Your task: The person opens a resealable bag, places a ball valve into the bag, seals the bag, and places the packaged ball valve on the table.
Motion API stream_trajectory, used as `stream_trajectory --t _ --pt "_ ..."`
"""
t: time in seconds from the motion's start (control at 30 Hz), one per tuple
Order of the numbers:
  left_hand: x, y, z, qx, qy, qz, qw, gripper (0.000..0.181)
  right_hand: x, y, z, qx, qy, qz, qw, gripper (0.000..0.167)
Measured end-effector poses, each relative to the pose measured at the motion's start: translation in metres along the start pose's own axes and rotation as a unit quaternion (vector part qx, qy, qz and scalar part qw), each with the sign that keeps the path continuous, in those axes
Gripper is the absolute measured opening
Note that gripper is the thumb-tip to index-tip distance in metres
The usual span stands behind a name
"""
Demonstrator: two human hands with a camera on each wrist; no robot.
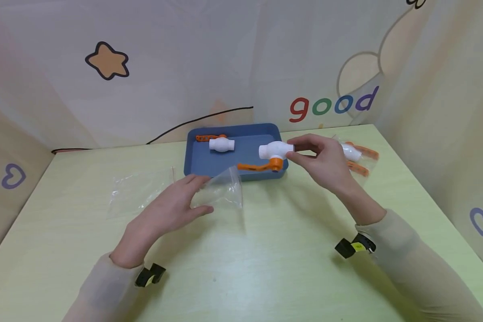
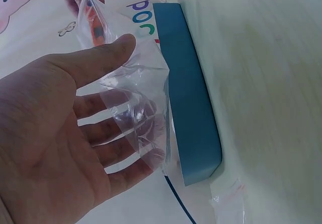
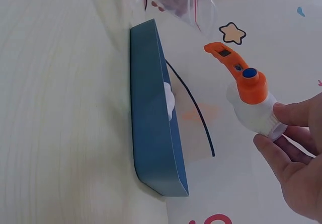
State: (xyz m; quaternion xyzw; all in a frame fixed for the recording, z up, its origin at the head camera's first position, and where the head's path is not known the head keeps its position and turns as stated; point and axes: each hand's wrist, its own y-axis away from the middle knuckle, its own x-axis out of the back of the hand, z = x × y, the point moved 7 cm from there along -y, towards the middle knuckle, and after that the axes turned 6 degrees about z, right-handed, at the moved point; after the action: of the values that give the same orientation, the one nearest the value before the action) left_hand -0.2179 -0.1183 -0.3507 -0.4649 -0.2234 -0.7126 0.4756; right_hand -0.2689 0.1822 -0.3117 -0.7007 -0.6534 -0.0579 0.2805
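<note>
My right hand [image 1: 328, 163] pinches one end of a white ball valve [image 1: 275, 150] with an orange lever handle [image 3: 227, 59], holding it above the tray's front right part. The handle points left toward a clear zip bag [image 1: 225, 190]. My left hand [image 1: 167, 208] curves loosely around this bag, thumb on the near side and spread fingers behind it, visible through the film in the left wrist view. In that view the orange handle shows at the bag's far end; whether its tip is inside, I cannot tell. Another white valve [image 1: 222, 144] with an orange handle lies in the blue tray [image 1: 249, 143].
A flat clear bag [image 1: 138, 192] lies on the table left of the tray. To the right, behind my right hand, a bagged valve [image 1: 351, 153] with orange parts lies on the table [image 1: 241, 268]. A printed curtain [image 1: 209, 58] stands behind the tray.
</note>
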Motion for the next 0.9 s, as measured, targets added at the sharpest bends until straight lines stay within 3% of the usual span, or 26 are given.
stream_trajectory --t 0.33,0.9 --pt "0.001 0.000 -0.003 0.010 -0.006 0.001 0.9999 0.068 -0.003 0.008 -0.004 0.011 -0.019 -0.041 0.9989 0.030" --pt "-0.001 -0.003 0.007 -0.006 0.004 0.018 0.9998 0.066 -0.024 0.019 -0.011 0.037 -0.088 -0.088 0.9916 0.027"
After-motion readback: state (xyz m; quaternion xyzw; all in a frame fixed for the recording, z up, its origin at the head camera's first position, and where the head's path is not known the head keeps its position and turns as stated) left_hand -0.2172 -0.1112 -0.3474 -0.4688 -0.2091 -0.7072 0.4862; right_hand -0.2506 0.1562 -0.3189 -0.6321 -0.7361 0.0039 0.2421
